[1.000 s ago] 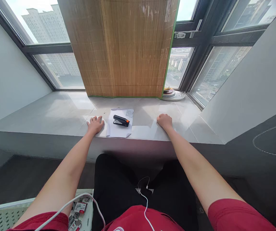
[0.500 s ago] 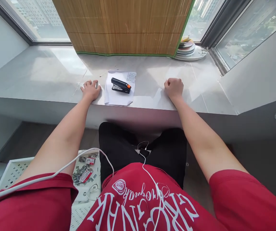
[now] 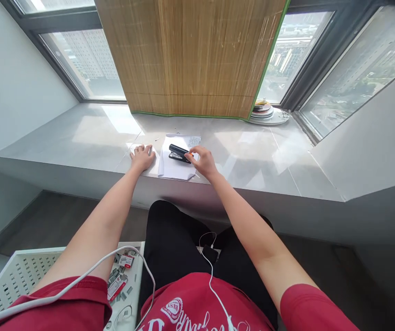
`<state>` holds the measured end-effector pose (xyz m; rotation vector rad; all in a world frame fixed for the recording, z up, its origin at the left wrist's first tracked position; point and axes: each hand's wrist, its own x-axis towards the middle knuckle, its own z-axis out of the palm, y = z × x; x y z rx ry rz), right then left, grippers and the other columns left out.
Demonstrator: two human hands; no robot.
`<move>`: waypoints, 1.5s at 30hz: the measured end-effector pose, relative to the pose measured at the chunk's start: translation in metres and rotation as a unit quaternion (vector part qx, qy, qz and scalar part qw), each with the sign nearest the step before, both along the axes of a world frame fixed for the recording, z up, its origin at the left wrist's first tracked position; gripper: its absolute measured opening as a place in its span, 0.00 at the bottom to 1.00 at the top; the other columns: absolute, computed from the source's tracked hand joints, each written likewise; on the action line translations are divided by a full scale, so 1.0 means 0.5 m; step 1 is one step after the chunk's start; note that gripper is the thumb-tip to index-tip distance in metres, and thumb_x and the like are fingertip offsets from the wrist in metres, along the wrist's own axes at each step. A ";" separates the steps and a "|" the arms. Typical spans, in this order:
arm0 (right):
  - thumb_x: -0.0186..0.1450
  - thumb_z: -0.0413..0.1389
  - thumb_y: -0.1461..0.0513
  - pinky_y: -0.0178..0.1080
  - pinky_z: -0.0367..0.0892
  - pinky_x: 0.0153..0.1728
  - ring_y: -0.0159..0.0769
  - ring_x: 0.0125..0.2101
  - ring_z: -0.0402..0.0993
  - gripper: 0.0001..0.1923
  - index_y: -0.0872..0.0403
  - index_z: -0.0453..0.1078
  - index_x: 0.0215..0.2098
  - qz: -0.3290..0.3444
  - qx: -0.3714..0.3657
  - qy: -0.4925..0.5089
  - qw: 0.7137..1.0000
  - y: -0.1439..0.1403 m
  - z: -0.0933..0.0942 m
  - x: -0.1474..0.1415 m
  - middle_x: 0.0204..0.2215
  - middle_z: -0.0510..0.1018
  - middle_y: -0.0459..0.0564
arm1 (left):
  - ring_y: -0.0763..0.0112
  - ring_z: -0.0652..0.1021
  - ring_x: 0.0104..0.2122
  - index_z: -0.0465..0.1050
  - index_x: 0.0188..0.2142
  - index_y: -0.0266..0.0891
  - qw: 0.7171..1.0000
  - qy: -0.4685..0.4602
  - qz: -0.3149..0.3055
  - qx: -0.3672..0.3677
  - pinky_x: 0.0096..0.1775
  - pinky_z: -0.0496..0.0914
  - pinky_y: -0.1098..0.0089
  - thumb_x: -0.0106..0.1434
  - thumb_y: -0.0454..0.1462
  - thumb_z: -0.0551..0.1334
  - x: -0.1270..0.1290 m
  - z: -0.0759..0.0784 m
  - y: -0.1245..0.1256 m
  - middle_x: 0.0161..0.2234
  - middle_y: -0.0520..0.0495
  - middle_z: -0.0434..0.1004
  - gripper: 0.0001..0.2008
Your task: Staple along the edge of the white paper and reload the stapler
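Black stapler on white paper near the front edge of a sill, right hand at one end

Stapler aslant on top of the paper, orange-marked end toward the right. Around that end, the right hand's thumb and forefinger, drawn narrowly together and partly covering the orange; cannot tell whether gripping or just touching. Left of the paper, just beside it and near the same front edge, the left hand, palm down, fingers spread and slightly bent, well clear of the stapler.

Along the sill's back edge, a brown slatted blind with green trim, hiding the middle of the window. In the back right corner, stacked plates on a white platter, partly behind the blind. Below the front edge, black trousers, a red shirt, and a small black device with a thin white cable. Lower left, a white perforated basket, partly blocked by the left arm and sleeve and crossed by a thicker white cable.

By count: one stapler, two hands, one blind, two cables, two red-and-white packs at the basket's right side. Grey strips around the packs too small to count; plates and sheets too closely layered.

On the stapler, a long, glossy black upper arm above a black base, grey metal between, the gap widening toward the left end. At the paper's back right corner, a block of small print, unreadable.
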<state>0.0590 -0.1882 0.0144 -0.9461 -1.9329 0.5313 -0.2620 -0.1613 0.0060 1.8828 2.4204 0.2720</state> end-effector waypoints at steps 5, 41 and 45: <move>0.67 0.68 0.59 0.44 0.74 0.51 0.49 0.55 0.78 0.25 0.51 0.72 0.61 -0.040 -0.056 -0.046 0.997 0.040 -0.008 -0.088 0.59 0.80 0.57 | 0.39 0.56 0.77 0.62 0.77 0.49 1.000 0.001 -0.002 0.005 0.73 0.50 0.31 0.76 0.52 0.47 -0.010 -0.004 -0.002 0.79 0.36 0.54 0.34; 0.57 0.67 0.60 0.49 0.72 0.53 0.47 0.46 0.80 0.18 0.50 0.78 0.46 -0.118 -0.084 0.016 0.989 0.040 -0.067 0.286 0.44 0.85 0.53 | 0.49 0.67 0.72 0.71 0.70 0.49 0.950 -0.074 -0.302 0.026 0.74 0.51 0.42 0.75 0.49 0.60 0.371 -0.018 -0.035 0.71 0.38 0.68 0.27; 0.58 0.67 0.60 0.49 0.72 0.54 0.46 0.46 0.79 0.18 0.49 0.78 0.47 -0.119 -0.089 0.006 0.989 0.038 -0.066 0.280 0.44 0.85 0.52 | 0.51 0.68 0.71 0.71 0.67 0.48 0.951 -0.078 -0.297 0.032 0.74 0.52 0.44 0.75 0.48 0.59 0.374 -0.015 -0.037 0.68 0.38 0.70 0.25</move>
